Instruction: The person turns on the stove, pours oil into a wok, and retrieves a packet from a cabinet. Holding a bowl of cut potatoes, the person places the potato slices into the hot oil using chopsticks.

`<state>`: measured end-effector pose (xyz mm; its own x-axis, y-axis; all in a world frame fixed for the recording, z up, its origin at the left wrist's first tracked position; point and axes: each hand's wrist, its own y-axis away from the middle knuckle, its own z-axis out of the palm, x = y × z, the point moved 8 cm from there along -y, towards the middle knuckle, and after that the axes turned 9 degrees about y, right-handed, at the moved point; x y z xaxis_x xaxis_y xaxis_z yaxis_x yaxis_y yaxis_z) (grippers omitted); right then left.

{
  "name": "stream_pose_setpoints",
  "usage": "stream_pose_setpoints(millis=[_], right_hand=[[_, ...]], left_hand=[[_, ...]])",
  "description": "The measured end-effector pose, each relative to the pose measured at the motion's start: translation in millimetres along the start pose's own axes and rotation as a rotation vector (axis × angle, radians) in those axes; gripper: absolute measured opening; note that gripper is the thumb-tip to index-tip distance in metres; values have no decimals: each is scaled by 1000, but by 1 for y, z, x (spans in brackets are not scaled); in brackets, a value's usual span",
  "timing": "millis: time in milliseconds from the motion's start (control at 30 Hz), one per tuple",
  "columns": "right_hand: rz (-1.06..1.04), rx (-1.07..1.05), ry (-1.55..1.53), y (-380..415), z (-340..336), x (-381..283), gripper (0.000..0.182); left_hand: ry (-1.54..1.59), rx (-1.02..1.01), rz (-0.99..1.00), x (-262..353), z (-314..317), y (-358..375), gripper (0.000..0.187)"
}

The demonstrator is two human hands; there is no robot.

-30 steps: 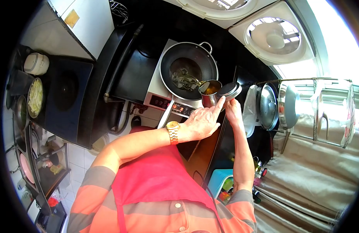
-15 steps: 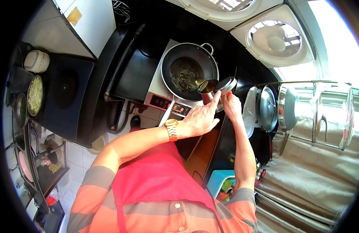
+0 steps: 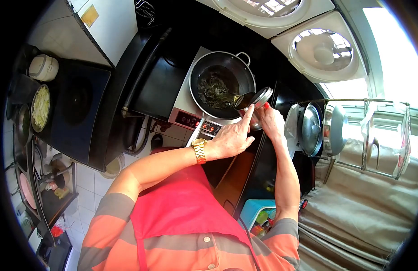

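Observation:
A black wok (image 3: pixel 242 74) with a metal rim holds dark, shiny oil, with wisps of something dark in its middle. Over its near right edge a metal pot (image 3: pixel 256 123) with a hinged-up lid (image 3: pixel 263 95) is tilted, its mouth toward the wok. A thin yellowish stream seems to run from it. My right hand (image 3: pixel 272 123) is closed around the pot's right side, close to the lid. My left hand (image 3: pixel 229 139), with a gold watch above it, has its index finger stretched against the pot and its thumb apart; the other fingers are partly hidden.
Under the wok is an induction cooker (image 3: pixel 188 119) with lit red digits; the wok's handle (image 3: pixel 197 131) points toward me. Pan lids (image 3: pixel 311 128) stand in a rack on the right. A bowl of chopped pale vegetables (image 3: pixel 40 108) is far left, a blue bin (image 3: pixel 252 208) below right.
The pot's lid has tipped a little and the pot's body shows more between my hands. Both hands stay at nearly the same place by the wok.

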<state>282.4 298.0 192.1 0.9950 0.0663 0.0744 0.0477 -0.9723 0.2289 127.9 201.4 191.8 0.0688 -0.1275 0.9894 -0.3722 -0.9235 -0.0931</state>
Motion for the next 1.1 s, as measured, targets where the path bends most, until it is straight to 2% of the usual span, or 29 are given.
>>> stream_pose_setpoints(millis=[467,933,1100], right_hand=[[-3,0,11,-9,10,2,45],[-65,61,123,-14,-5,-11,40],[-95,76,68,-13,-16,-18,43]], left_hand=[[1,0,-18,-8,0,-4,107],[13,51,-5,-6,-7,-2,107],[27,85,20,-4,-9,-1,106]])
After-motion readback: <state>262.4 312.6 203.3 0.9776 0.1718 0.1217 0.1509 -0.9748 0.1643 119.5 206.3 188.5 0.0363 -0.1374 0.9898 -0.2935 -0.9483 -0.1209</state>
